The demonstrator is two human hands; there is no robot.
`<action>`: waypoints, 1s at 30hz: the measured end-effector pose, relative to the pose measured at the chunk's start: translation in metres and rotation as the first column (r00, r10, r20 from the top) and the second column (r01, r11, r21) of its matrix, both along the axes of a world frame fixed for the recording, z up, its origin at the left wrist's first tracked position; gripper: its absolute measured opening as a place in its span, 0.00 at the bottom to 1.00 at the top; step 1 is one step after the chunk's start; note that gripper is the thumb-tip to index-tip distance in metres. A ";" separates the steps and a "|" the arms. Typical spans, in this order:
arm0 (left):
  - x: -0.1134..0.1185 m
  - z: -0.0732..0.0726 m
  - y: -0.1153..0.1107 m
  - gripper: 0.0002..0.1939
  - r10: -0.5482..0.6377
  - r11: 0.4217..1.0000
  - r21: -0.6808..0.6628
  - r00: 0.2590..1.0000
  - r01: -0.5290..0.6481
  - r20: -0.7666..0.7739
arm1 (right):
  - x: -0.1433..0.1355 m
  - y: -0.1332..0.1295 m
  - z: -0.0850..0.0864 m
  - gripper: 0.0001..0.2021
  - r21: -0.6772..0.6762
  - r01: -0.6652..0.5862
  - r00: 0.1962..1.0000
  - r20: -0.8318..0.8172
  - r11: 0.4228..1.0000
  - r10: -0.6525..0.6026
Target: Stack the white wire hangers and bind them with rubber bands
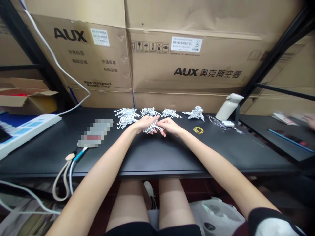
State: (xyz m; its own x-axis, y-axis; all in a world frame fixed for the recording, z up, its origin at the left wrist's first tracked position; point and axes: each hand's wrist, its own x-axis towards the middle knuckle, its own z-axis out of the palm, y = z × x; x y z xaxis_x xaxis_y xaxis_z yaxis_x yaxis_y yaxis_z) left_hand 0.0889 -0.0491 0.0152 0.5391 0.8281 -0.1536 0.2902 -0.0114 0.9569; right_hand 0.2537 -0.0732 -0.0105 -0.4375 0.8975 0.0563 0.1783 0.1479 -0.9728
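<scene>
Both hands meet over the middle of the black table [162, 157]. My left hand [144, 124] is closed around a bundle of white hooks [148, 129], their curved ends pointing down and left. My right hand [171, 127] pinches at the straight ends of the same bundle, its fingers curled; part of the grip is hidden. Just behind lie more piles of white hooks: two at the left [126, 117], one behind my left hand [150, 111] and one further right [171, 113]. A more jumbled white cluster [195, 113] sits right of these. Yellow rubber bands [198, 130] lie in front of it.
A white bottle [228, 106], clear-framed glasses [216, 122] and a small white case [228, 123] stand at the right. Leftward are a pixelated flat object [95, 132] with a strap and a power strip [29, 132]. Large cartons [184, 78] wall the back. Another person's hand [310, 121] shows far right.
</scene>
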 end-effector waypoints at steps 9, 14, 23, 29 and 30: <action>0.001 0.002 0.000 0.23 -0.006 1.000 0.029 1.000 0.007 -0.017 | -0.001 -0.002 0.001 0.23 0.099 0.029 0.996 0.081 0.995 -0.037; 0.003 0.001 -0.001 0.18 0.015 0.997 0.082 0.999 -0.011 -0.047 | 0.000 -0.001 -0.003 0.24 0.184 0.031 0.990 0.131 0.982 -0.055; -0.007 0.004 0.014 0.15 0.188 0.982 -0.001 0.979 -0.188 0.082 | -0.005 0.004 -0.004 0.25 0.162 0.226 0.974 -0.022 0.960 -0.226; -0.015 0.010 0.026 0.15 0.491 0.853 -0.400 0.778 -0.336 0.393 | 0.000 0.009 -0.017 0.22 0.464 0.386 0.878 0.082 0.797 -0.472; -0.016 0.011 0.026 0.15 0.523 0.831 -0.444 0.743 -0.335 0.417 | -0.001 0.007 -0.019 0.23 0.550 0.309 0.873 0.159 0.776 -0.460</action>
